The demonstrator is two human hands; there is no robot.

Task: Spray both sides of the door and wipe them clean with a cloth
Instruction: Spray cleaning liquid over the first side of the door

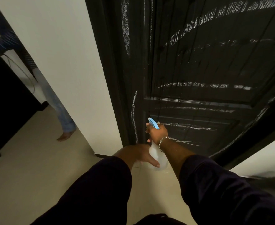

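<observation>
Fingers of my left hand (141, 155) lie straight at lower centre, steadying the spray bottle (157, 157); just right, my right hand (158, 132) grips its neck, bottle upright, nozzle toward the door (198, 70), which fills the upper right.

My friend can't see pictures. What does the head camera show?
The right hand grips a clear plastic spray bottle with a blue trigger, aimed at a tall black panelled door streaked with wet spray. The left hand rests against the bottle.
</observation>
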